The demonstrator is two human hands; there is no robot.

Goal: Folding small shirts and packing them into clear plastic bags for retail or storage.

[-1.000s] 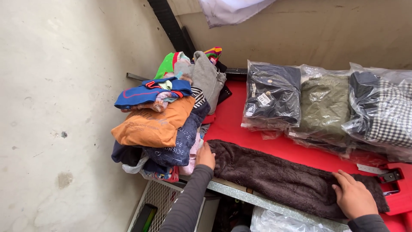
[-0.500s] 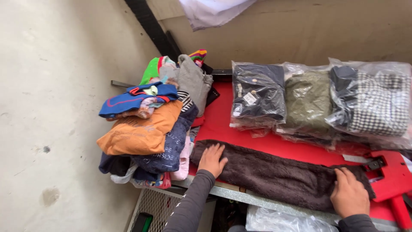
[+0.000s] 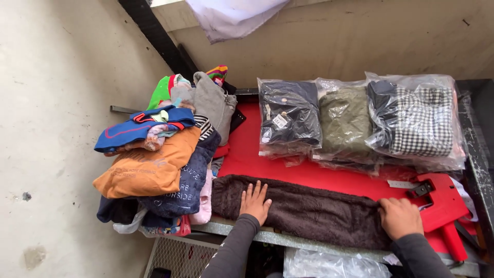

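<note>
1. Fleece garment point(image 3: 309, 213): dark brown, fuzzy, folded into a long narrow strip. It lies along the near edge of the red table top point(image 3: 247, 149), its left end just beside the heap of loose clothes. Against the earlier frames its place on the table is unchanged; the view has drifted left, so everything sits further right in the picture.

2. Left hand point(image 3: 254, 202): flat on the left part of the strip, palm down, fingers spread and released, gripping nothing. One second ago it was at the very left tip of the garment; it has since moved inward onto the fleece.

3. Right hand point(image 3: 400, 217): at the right end of the strip, fingers curled down onto the fleece edge. Earlier they lay straighter; whether they now pinch the fabric cannot be told.

4. Heap of loose clothes point(image 3: 164, 154): left end of the table, orange piece at the front, blue piece on top, grey and green pieces behind. Unchanged.

5. Three bagged garments at the back of the table, side by side: navy point(image 3: 288, 116), olive point(image 3: 346, 123), black-and-white check point(image 3: 419, 123), each in clear plastic. Unchanged.

6. Red clamp part point(image 3: 437, 198): right of the strip, near the right hand.
</note>
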